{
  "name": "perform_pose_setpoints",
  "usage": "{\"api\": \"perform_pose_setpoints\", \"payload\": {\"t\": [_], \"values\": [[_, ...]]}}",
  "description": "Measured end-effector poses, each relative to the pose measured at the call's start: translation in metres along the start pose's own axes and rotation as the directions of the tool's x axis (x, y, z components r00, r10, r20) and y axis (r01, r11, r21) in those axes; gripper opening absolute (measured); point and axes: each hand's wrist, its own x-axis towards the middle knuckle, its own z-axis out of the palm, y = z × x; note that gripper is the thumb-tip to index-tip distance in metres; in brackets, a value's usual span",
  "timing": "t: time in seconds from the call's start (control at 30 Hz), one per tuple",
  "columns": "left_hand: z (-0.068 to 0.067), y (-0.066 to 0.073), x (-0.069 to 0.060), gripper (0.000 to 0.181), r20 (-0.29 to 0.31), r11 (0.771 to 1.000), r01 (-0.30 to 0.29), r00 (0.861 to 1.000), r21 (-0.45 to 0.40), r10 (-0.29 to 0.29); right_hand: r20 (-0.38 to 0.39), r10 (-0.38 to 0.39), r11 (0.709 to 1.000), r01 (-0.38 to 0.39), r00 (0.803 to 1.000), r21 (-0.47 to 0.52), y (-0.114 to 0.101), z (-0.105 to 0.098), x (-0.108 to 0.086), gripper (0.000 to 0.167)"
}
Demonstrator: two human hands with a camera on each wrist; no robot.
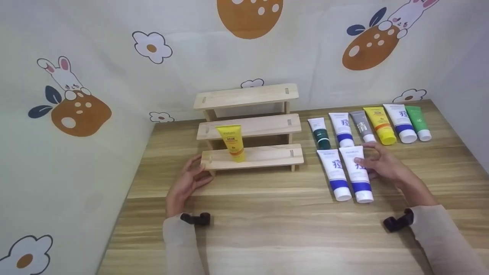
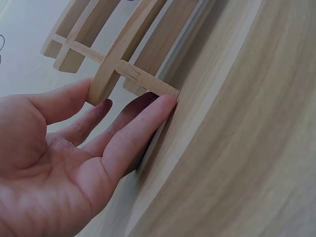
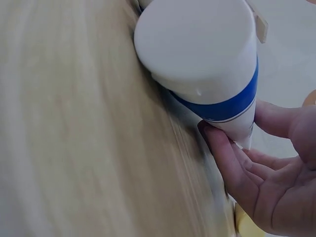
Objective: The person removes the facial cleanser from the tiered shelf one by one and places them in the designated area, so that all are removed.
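Observation:
A three-tier wooden display rack stands near the wall, with a yellow tube upright on its lowest step. My left hand holds the left end of that step; in the left wrist view the thumb touches the plank's end and the other fingers reach the rack's leg. My right hand pinches a white tube with a blue band, thumb on top and fingers beneath. That tube lies beside a matching white tube. Its white cap faces the right wrist camera.
Behind the pinched tube is a row of tubes: dark green and white, white and blue, grey, yellow, another white and blue and green. A patterned wall cloth rises behind the wooden table.

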Motion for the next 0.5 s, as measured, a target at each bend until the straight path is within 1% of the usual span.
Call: {"api": "perform_pose_setpoints", "payload": {"t": [0.17,0.23,0.37,0.5], "values": [[-0.0007,0.0007,-0.0003,0.053,-0.002,1.000,-0.001,1.000,0.000,0.001,0.023,0.051,0.998,-0.050,0.998,-0.040,-0.0005,-0.0012,0.0018,0.098],[-0.0004,0.0007,-0.0005,0.053,-0.003,1.000,0.002,1.000,-0.002,-0.002,0.034,0.065,0.996,-0.063,0.997,-0.055,-0.0006,-0.0019,0.0017,0.099],[-0.0002,0.0005,-0.0007,0.053,0.002,1.000,0.003,1.000,-0.003,-0.003,0.051,0.071,0.997,-0.069,0.996,-0.038,-0.0015,-0.0018,0.0005,0.096],[0.0003,0.0011,-0.0008,0.054,0.010,1.000,0.000,1.000,0.015,0.000,0.053,0.070,0.998,-0.070,0.996,0.003,-0.0025,-0.0002,-0.0003,0.092]]}}
